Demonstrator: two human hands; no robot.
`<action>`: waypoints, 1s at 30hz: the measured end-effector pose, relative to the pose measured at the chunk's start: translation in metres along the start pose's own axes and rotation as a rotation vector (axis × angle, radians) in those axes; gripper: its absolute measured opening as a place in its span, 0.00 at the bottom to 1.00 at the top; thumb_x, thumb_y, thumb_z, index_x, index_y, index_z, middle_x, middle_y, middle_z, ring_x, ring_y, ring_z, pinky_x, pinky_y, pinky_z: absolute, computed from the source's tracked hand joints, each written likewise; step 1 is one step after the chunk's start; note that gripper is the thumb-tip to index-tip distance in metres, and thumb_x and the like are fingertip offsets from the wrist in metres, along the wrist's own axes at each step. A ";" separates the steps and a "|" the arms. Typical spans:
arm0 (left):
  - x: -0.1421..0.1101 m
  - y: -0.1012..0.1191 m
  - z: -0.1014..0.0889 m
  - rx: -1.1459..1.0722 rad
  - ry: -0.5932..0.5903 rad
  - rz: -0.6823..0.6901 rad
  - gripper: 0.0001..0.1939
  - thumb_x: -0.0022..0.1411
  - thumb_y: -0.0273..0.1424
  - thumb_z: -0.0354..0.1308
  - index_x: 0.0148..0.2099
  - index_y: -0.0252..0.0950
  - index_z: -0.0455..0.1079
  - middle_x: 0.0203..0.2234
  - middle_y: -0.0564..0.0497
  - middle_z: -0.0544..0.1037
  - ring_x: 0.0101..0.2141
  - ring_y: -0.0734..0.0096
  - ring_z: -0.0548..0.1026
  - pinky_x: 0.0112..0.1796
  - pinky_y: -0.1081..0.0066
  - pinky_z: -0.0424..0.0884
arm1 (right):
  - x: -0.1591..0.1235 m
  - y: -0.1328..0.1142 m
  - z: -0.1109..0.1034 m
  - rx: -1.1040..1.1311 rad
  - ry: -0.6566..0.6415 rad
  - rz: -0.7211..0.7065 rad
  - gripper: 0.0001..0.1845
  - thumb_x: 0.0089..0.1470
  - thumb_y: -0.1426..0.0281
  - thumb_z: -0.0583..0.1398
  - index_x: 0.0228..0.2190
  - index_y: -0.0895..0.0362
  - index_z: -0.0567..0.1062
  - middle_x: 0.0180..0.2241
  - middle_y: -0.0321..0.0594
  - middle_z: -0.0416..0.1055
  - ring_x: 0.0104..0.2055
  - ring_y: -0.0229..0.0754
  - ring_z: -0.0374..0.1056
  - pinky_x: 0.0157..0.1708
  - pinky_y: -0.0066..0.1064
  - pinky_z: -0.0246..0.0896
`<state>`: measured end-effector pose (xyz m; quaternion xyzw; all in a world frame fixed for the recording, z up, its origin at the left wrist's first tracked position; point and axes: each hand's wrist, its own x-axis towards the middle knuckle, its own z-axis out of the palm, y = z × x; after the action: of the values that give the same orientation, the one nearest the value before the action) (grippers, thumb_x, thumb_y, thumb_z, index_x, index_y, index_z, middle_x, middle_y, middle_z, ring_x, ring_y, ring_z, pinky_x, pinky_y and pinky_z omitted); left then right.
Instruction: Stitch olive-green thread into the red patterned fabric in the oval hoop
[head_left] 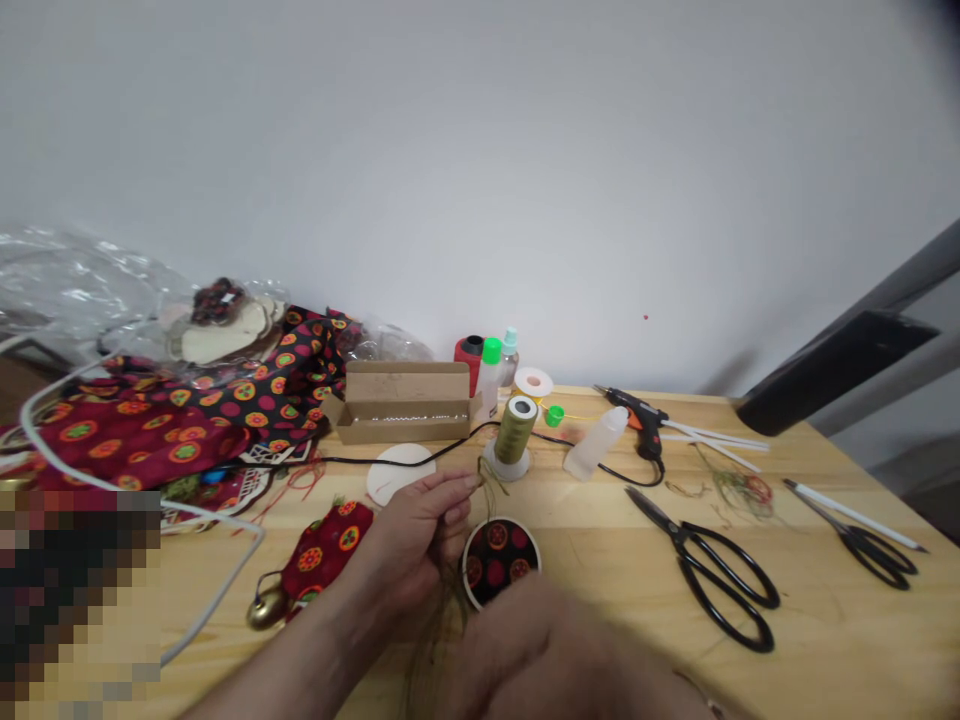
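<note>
The left hand pinched olive thread at its two o'clock; the right hand, blurred, hid its grip. Slackness could have tangled thread around the fabric-covered disc, at the left hand's four o'clock.

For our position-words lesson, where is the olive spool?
In the head view, the olive spool stands just right of centre, beyond the patterned disc and left hand.

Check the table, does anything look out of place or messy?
Two small things: a green cap sits loose, on no bottle, and some red and green threads lie in a tangle near the glue gun.
</note>
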<state>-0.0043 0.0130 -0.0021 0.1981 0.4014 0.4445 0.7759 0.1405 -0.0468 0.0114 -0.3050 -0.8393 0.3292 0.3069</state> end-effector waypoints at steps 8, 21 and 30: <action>-0.001 -0.004 -0.001 0.023 -0.055 -0.008 0.08 0.50 0.27 0.61 0.23 0.33 0.64 0.10 0.63 0.53 0.12 0.86 0.48 0.14 0.81 0.42 | 0.030 0.031 -0.020 0.052 0.439 0.497 0.11 0.52 0.68 0.54 0.21 0.58 0.70 0.19 0.36 0.65 0.21 0.34 0.58 0.21 0.25 0.53; -0.005 -0.011 0.001 0.236 -0.111 0.009 0.07 0.49 0.32 0.62 0.30 0.32 0.72 0.10 0.63 0.54 0.11 0.87 0.48 0.13 0.79 0.42 | 0.036 0.031 -0.016 0.753 0.411 0.643 0.09 0.41 0.70 0.63 0.26 0.61 0.71 0.22 0.34 0.68 0.22 0.31 0.61 0.23 0.24 0.58; -0.004 -0.011 0.001 0.270 -0.097 0.039 0.09 0.49 0.33 0.62 0.32 0.32 0.74 0.10 0.62 0.55 0.12 0.87 0.48 0.13 0.79 0.41 | 0.035 0.033 -0.016 0.879 0.383 0.722 0.13 0.40 0.68 0.63 0.28 0.60 0.67 0.23 0.35 0.70 0.20 0.34 0.67 0.23 0.28 0.64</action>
<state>0.0010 0.0033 -0.0073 0.3299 0.4157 0.3915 0.7517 0.1400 0.0035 0.0073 -0.4693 -0.3973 0.6682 0.4188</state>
